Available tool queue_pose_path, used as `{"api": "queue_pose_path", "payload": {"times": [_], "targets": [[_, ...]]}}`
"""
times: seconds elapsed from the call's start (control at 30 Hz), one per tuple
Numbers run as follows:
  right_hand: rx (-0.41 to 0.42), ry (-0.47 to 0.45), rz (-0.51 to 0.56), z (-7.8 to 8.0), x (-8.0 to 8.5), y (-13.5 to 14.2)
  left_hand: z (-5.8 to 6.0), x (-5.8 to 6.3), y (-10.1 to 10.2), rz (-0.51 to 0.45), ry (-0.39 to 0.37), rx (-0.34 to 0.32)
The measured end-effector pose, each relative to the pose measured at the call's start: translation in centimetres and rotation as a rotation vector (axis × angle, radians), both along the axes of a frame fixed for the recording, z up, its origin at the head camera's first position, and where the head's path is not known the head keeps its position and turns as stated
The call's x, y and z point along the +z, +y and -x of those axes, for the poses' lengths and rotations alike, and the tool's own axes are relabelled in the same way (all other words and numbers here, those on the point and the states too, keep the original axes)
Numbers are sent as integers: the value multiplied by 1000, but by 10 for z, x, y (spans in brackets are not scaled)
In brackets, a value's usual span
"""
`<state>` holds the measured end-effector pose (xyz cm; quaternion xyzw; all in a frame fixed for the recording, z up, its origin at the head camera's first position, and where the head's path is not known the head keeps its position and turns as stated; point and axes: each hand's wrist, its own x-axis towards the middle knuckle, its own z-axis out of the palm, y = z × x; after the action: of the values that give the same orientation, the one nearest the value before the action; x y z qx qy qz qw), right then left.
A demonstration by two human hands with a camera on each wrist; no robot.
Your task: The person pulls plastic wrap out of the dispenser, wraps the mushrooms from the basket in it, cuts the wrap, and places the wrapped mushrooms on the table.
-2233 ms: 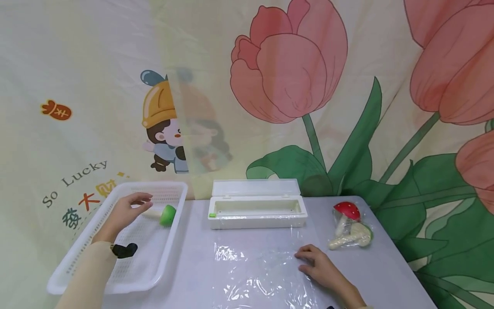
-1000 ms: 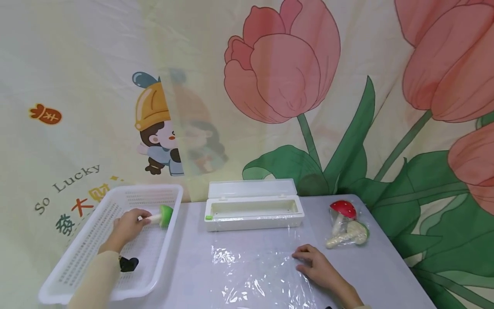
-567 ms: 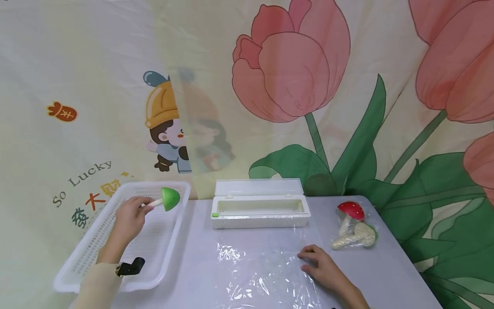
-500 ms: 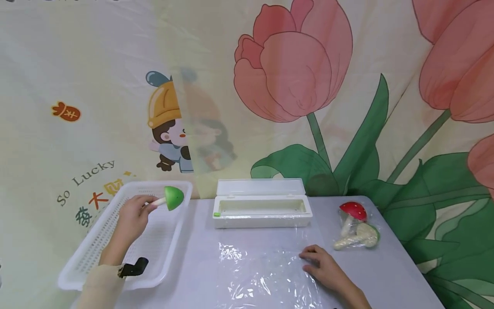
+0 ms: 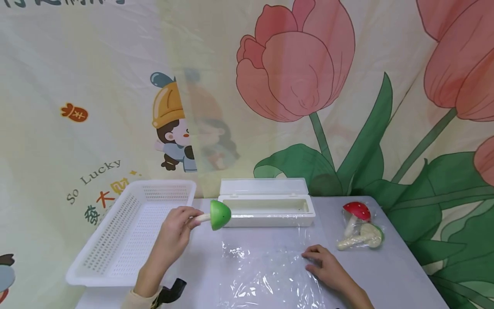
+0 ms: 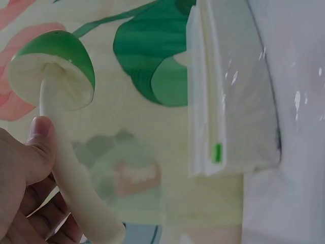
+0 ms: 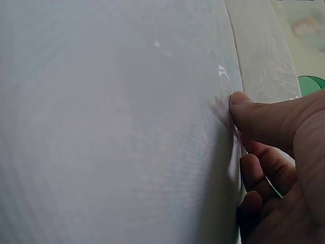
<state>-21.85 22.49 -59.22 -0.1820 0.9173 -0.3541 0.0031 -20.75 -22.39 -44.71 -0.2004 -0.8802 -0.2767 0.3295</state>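
Note:
My left hand [image 5: 173, 236] holds a toy mushroom [image 5: 220, 215] by its pale stem, the green cap pointing right, above the table between the basket and the box. In the left wrist view the thumb and curled fingers wrap the stem [image 6: 76, 173]. A sheet of clear plastic wrap [image 5: 262, 274] lies across the table, stretching forward from a white wrap dispenser [image 5: 270, 221] with its lid up. At the sheet's right edge is my right hand [image 5: 328, 268]. In the right wrist view its thumb [image 7: 244, 104] and fingers pinch the bunched film edge.
A white perforated basket [image 5: 131, 274] stands at the left, with no mushroom visible in it. Two wrapped toy mushrooms, one red-capped [image 5: 356, 211] and one green-edged [image 5: 368, 236], lie at the table's right. A printed curtain [image 5: 216, 86] hangs behind the table.
My left hand reached into the basket, took the green mushroom by its stem, lifted it out and carried it right toward the dispenser. The right hand stays at the wrap's edge.

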Motion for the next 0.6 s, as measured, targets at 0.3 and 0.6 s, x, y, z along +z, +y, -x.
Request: {"api": "queue_pose_path", "payload": {"times": [0.3,0.6], "targets": [[-26,-31,2,-1,-1,0,-13,-60,89,13,-123,-59],[3,47,12,-2,-1,-1,-31,-109,145,55,-165,-129]]}}
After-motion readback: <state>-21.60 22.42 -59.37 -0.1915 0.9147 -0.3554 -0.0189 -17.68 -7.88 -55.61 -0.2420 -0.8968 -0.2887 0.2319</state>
